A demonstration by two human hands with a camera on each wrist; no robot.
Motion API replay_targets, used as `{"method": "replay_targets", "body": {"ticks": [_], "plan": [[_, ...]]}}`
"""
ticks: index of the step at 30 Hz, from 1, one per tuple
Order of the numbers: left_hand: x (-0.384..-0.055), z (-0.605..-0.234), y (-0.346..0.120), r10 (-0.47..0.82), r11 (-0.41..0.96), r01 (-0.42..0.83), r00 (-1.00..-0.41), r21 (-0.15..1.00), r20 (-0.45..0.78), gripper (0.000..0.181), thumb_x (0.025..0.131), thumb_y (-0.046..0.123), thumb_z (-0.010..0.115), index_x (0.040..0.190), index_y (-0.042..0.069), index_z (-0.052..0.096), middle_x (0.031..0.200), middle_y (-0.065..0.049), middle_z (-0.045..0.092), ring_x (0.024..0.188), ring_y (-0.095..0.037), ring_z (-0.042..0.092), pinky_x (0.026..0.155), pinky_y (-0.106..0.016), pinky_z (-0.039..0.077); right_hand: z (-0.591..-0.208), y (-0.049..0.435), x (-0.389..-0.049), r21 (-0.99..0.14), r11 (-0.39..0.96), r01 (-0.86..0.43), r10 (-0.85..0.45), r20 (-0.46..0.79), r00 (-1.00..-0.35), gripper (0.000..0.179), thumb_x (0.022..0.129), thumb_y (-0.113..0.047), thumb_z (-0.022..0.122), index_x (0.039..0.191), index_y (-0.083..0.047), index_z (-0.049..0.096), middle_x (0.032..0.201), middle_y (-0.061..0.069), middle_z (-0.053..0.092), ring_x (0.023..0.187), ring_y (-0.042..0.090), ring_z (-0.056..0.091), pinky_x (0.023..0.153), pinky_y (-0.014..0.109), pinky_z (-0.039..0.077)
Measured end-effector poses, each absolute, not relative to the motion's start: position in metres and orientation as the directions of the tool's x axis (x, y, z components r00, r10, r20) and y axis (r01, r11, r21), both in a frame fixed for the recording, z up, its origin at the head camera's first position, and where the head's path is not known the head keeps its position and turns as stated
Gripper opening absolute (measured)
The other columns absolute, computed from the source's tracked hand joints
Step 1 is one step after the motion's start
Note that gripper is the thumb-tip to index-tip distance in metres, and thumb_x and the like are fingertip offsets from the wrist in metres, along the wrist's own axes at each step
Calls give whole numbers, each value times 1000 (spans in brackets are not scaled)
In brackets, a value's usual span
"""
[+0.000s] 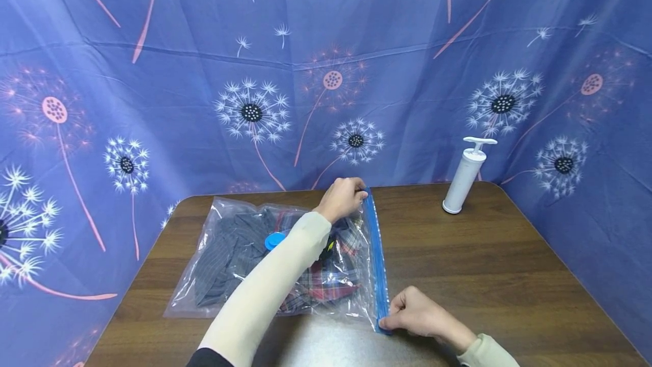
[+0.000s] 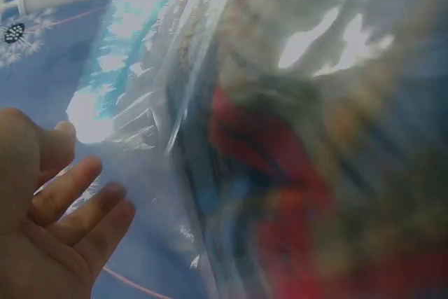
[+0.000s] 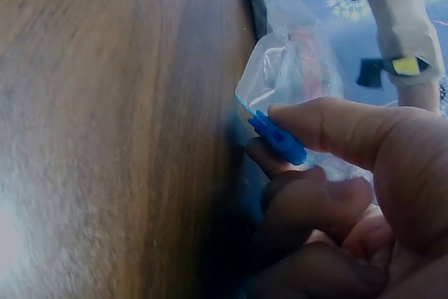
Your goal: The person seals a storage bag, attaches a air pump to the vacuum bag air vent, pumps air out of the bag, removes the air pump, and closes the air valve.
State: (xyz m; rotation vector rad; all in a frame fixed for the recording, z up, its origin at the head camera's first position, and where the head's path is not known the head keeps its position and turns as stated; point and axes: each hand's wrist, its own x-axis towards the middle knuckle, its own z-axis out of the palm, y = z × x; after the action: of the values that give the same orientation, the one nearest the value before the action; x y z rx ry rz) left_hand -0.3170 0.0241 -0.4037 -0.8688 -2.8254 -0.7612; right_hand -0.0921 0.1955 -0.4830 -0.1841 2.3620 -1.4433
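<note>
A clear vacuum storage bag (image 1: 229, 310) with folded clothes inside lies on the table. Dark grey fabric (image 1: 219, 259) fills its left part, red plaid fabric (image 1: 331, 290) its right. A round blue valve cap (image 1: 274, 240) sits on top, and a blue zip strip (image 1: 377, 259) runs down the right edge. At the strip's far end my left hand (image 1: 342, 199) pinches the bag's corner; the left wrist view shows its other fingers (image 2: 105, 208) loosely bent. My right hand (image 1: 420, 313) pinches a small blue zip slider (image 3: 280, 141) at the near end between thumb and forefinger.
A white hand pump (image 1: 463, 180) with a T-shaped handle stands at the table's back right. Blue cloth (image 1: 407, 72) with dandelion prints hangs behind and beside the brown wooden table (image 1: 484, 259). My left forearm crosses over the bag.
</note>
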Motion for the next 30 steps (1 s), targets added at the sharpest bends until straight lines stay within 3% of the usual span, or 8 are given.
{"method": "replay_targets", "body": {"ticks": [4,7,12,17,23,28,30], "plan": [[-306,-411,7,554,657,608,-791,446,262,32,104,19,63,135,9,65,125,-6,72,107,-17,71,92,-31,59,-482,204,-94,-884,457,97,-336,-273,-902,44,85,-20,81,61,4,54,47,-15,40,39,-2,34,39,16,28],[-294,-416,-13,588,617,648,-757,447,286,35,104,17,63,138,8,62,132,-9,67,110,-21,70,92,-33,59,-482,212,-94,-889,446,105,-353,-282,-892,43,88,-21,79,67,8,56,49,-11,45,39,0,39,39,16,30],[-264,-425,-57,623,584,687,-721,433,303,38,102,18,65,139,7,61,138,-10,64,121,-26,66,101,-39,57,-482,221,-94,-888,455,73,-367,-262,-892,33,93,-21,75,70,-1,62,57,-5,52,41,1,47,39,16,37],[-235,-431,-104,569,611,666,-745,427,348,38,101,21,67,137,8,64,135,-8,66,125,-26,64,104,-44,54,-477,231,-98,-877,478,43,-362,-241,-900,29,97,-20,70,77,0,65,62,-1,58,43,5,52,40,18,41],[-208,-437,-164,384,666,594,-792,452,475,35,97,19,74,130,10,68,127,-8,70,116,-28,69,96,-46,58,-471,244,-105,-836,548,7,-316,-214,-924,23,99,-21,68,85,-3,68,66,2,60,48,10,57,43,23,45],[-189,-443,-211,297,743,528,-811,411,504,42,92,21,79,130,6,68,129,-13,69,121,-32,66,98,-52,56,-461,248,-109,-734,678,-38,-206,-141,-968,18,96,-25,72,97,-7,71,66,-1,62,53,11,59,53,25,47],[-182,-445,-225,272,765,502,-820,405,503,45,91,21,80,130,4,67,130,-15,67,121,-35,65,98,-54,55,-455,245,-112,-684,725,-78,-171,-70,-983,21,96,-25,73,104,-6,72,75,-1,68,63,11,63,61,27,51]]}}
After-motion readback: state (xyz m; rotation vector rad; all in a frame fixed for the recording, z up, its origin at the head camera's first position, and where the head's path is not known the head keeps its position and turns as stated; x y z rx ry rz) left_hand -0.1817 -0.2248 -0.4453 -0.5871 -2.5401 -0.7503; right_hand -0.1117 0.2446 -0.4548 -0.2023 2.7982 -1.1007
